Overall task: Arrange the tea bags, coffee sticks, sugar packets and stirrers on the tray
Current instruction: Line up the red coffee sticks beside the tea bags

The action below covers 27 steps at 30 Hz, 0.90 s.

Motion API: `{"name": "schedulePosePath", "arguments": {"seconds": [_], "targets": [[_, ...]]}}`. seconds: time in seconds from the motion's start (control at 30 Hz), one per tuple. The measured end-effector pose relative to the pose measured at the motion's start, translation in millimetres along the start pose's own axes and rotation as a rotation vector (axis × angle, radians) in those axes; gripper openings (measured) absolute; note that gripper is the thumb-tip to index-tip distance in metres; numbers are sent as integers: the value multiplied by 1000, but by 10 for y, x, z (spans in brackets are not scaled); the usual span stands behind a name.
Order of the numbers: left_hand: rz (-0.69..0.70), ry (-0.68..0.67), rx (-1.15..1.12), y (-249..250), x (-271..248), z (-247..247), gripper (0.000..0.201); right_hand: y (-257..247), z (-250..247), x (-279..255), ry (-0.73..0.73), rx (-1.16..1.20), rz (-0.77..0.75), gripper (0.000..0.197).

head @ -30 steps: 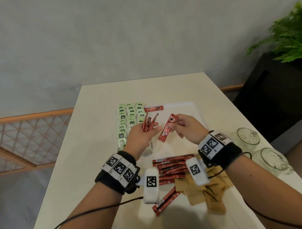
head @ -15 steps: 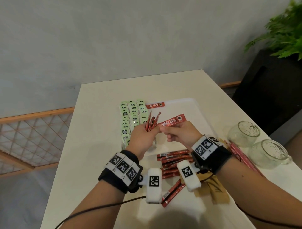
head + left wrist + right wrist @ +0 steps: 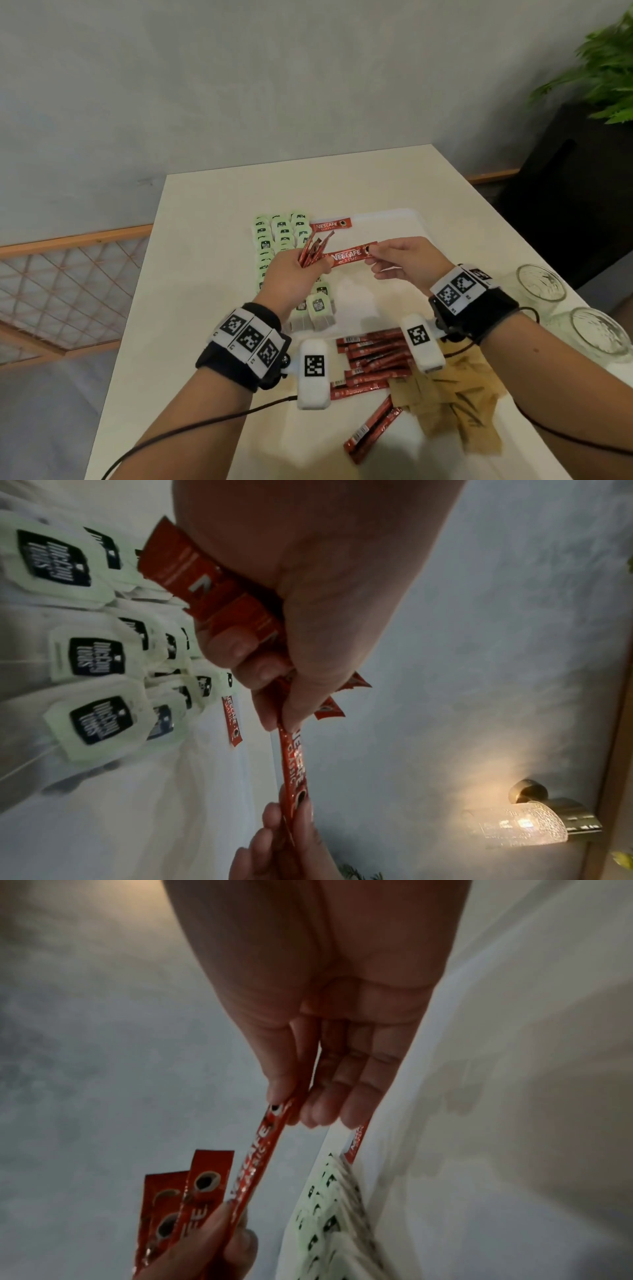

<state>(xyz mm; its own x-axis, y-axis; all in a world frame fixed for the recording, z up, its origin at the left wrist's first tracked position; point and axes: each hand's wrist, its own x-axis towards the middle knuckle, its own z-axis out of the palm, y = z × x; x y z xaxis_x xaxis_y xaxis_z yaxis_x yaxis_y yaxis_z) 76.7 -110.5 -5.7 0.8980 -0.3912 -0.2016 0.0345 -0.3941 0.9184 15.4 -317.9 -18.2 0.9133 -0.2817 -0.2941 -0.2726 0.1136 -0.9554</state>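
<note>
My left hand (image 3: 301,270) grips a bundle of red coffee sticks (image 3: 313,251) above the white tray (image 3: 387,222); the bundle (image 3: 212,588) shows in its fist in the left wrist view. One coffee stick (image 3: 349,257) lies level between both hands. My right hand (image 3: 387,255) pinches its right end, and the left thumb touches its left end. The same stick (image 3: 263,1150) is held by thumb and fingers in the right wrist view. Green tea bags (image 3: 279,236) fill the tray's left side in rows. Another coffee stick (image 3: 330,225) lies flat at the tray's far edge.
More red coffee sticks (image 3: 373,356) and brown sugar packets (image 3: 452,404) lie loose on the table near me. Two glass mugs (image 3: 541,282) stand at the right edge. A plant (image 3: 603,68) on a dark stand is at the far right.
My right hand turned its coffee stick from hanging down to level and brought its left end to my left thumb. The left hand kept its bundle.
</note>
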Motion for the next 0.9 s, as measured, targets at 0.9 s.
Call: {"name": "schedulePosePath", "arguments": {"seconds": [0.9], "targets": [[-204,-83,-425,-151,334,-372,25,129,75,1517,321,-546,205,34]]}}
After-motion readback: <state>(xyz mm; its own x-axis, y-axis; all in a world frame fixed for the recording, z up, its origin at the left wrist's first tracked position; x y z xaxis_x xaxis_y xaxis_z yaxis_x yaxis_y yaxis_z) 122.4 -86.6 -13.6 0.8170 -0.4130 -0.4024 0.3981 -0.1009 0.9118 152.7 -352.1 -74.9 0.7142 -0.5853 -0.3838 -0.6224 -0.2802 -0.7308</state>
